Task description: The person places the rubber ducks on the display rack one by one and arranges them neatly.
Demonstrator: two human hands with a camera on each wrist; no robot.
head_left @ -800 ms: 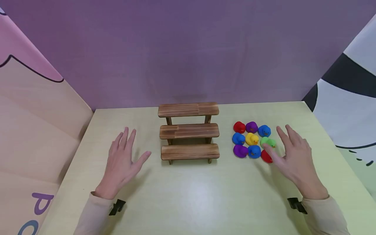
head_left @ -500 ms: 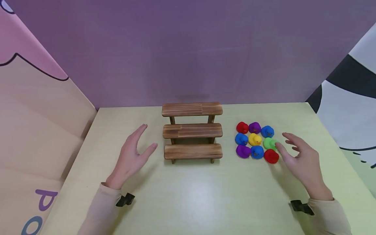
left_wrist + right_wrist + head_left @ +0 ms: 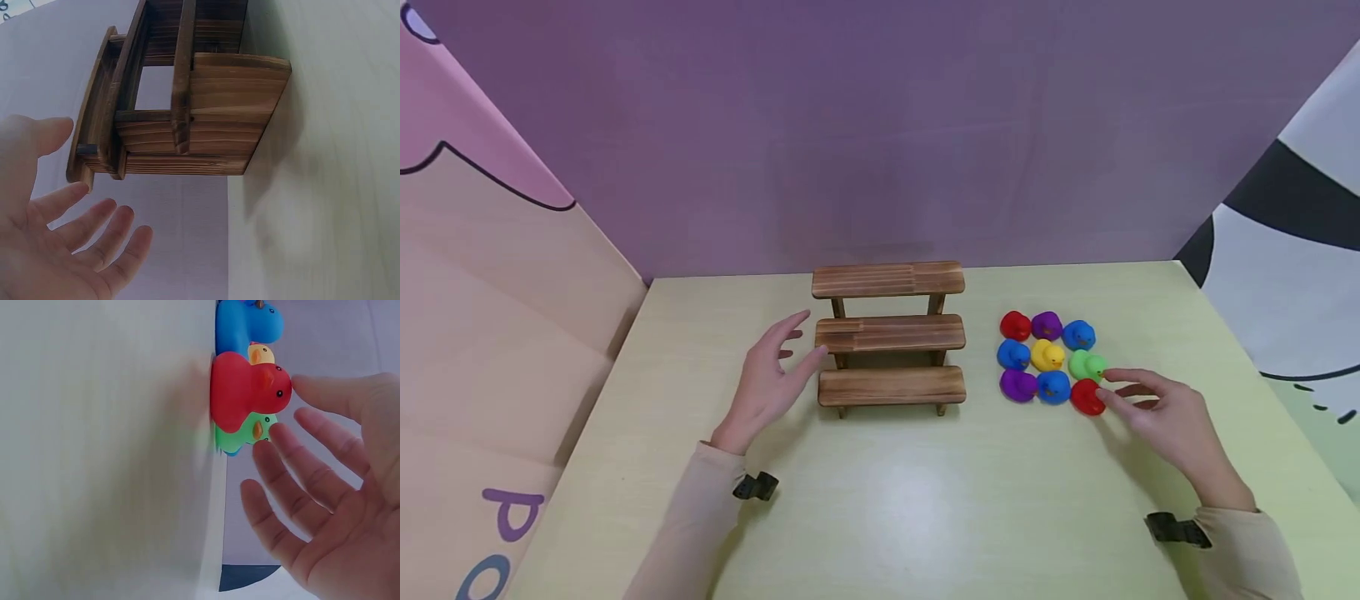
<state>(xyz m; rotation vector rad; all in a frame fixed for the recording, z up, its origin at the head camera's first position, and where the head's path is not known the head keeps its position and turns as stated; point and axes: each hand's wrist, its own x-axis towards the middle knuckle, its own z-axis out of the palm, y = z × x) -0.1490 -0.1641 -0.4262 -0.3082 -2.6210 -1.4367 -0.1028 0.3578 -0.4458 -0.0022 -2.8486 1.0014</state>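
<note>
— Where is the right hand [image 3: 1172, 412]?

— At the near right corner of the block of rubber ducks on the bench [image 3: 925, 500]. Its grip is spread, fingers relaxed, holding nothing. The thumb tip is at the red duck [image 3: 1086, 397]; from the wrist view it looks just short of touching, though I cannot be sure.

— And that duck?

— It stands upright on the bench, near corner of the three-by-three block, with the green duck [image 3: 1085, 365] just behind it and a blue duck [image 3: 1053, 387] beside it. A yellow duck [image 3: 1047, 355] sits in the middle.

— The left hand [image 3: 769, 385]?

— Its grip is spread too, fingers straight and apart, holding nothing. It is just beside the left end of the wooden three-step stand [image 3: 889, 336], level with the middle step, not touching as far as the wrist view shows.

— The stand itself?

— Upright at the middle of the bench, well apart from the ducks.
</note>
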